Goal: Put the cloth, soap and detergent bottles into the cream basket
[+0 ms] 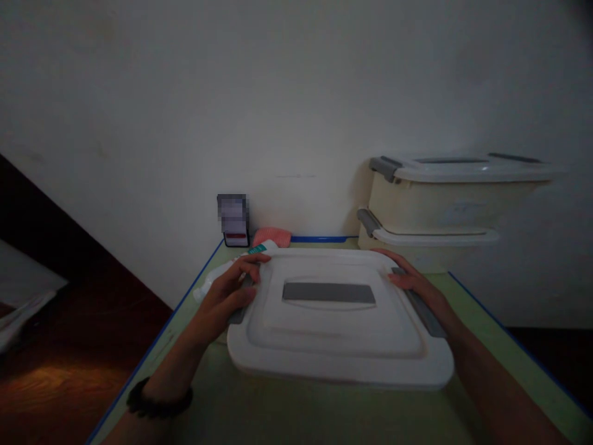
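A white storage box lid [333, 337] with a grey handle [328, 293] in its middle lies before me over the green table. My left hand [234, 293] grips its left edge beside a grey latch [238, 314], fingers curled and thumb on top. On the opposite edge my right hand [419, 284] is wrapped around the far right corner, by the other grey latch [424, 309]. Whatever is under the lid, a box body included, is hidden from this angle. A dark beaded bracelet [159, 398] circles my left wrist.
Two lidded cream storage boxes [445, 204] are stacked at the back right against the wall. A phone [235, 219] stands upright at the back left, next to a pink cloth [272, 237]. A white plastic packet [210, 277] lies behind my left hand. Blue edging borders the table [269, 414].
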A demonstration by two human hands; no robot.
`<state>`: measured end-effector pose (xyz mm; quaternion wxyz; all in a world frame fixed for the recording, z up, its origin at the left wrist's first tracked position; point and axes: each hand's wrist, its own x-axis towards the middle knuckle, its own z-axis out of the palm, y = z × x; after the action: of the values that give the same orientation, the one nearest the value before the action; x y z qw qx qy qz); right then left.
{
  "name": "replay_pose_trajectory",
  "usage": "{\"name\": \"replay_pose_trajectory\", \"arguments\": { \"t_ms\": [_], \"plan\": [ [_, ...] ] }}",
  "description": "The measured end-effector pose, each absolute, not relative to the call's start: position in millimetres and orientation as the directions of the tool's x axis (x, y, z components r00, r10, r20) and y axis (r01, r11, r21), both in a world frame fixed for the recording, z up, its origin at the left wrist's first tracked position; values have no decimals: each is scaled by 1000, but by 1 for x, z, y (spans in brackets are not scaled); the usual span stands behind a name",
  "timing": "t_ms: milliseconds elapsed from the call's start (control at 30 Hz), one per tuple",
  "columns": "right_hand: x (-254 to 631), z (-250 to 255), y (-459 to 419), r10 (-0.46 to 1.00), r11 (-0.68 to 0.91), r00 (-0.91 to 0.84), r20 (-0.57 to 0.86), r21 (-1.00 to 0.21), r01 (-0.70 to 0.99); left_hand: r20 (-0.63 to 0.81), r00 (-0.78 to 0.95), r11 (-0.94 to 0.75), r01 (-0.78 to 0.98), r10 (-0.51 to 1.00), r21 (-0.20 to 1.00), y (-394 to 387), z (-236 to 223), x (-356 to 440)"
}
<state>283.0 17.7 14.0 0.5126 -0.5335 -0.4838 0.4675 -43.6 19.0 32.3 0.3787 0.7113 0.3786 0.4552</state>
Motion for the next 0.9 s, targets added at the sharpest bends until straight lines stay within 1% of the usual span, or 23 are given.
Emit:
{"name": "replay_pose_trajectory", "arguments": {
  "t_ms": [200, 300, 367, 433, 533, 733, 900],
  "plan": [
    [292, 12, 25, 996, -91, 12, -90, -995, 36, 355, 265, -408, 183, 897, 894, 12, 41, -37],
    [289, 13, 20, 996, -51, 70, -51, -999, 3, 353, 263, -410, 206, 898, 888, 11, 42, -37],
    [288, 14, 18, 995, -93, 27, -93, -996, -2, 358, 289, -424, 213, 888, 880, 13, 42, -39],
    [289, 12, 20, 996, -90, 28, -90, -996, 1, 378, 347, -457, 185, 859, 870, 15, 40, -41],
    [294, 9, 26, 998, -57, 40, -55, -997, 50, 359, 397, -443, 142, 845, 885, 18, 37, -43],
    [299, 0, 27, 998, 67, 1, 67, -989, 131, 315, 397, -377, 87, 862, 922, 18, 38, -41],
    [303, -9, 33, 989, 151, -27, 148, -973, 173, 327, 408, -385, 67, 852, 920, 17, 38, -41]
  ]
}}
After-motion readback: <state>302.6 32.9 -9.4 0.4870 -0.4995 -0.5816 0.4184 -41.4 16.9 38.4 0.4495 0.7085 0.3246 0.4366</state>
